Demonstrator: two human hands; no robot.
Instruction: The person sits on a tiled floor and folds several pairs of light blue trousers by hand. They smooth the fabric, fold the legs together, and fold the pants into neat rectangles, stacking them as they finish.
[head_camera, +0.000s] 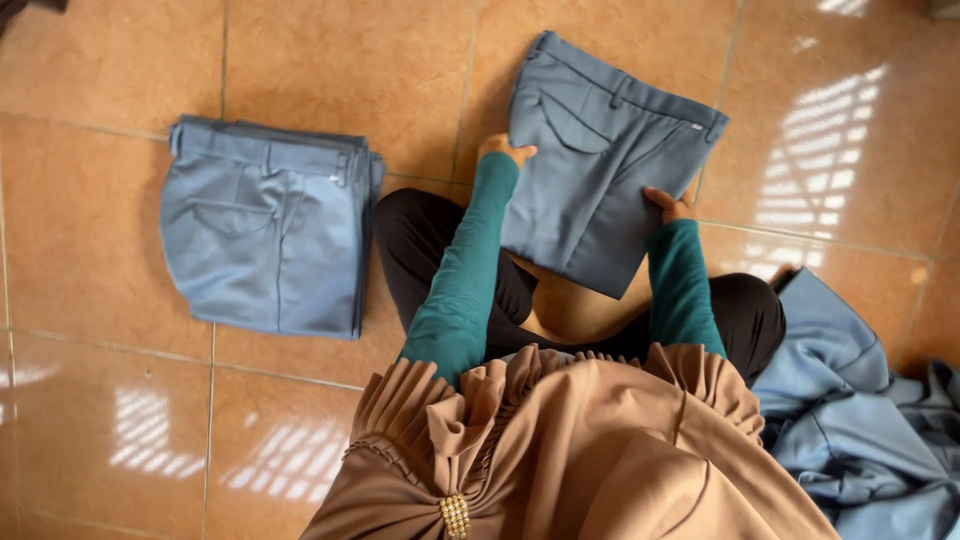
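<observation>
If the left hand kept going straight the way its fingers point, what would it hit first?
The left hand rests on the folded trousers' left edge, fingers pointing right across them. It would probably slide over the back pocket flap; depth is hard to judge.

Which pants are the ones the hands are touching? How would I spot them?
On the orange tiled floor, look straight ahead of the seated person. The folded blue-grey pants lie between the left hand and right hand. Unlike the stacked folded pile at left, they are single and tilted.

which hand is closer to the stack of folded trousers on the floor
Left. The left hand grips the near edge of the folded pair being held, beside the folded stack. The right hand holds that pair's far edge.
</observation>
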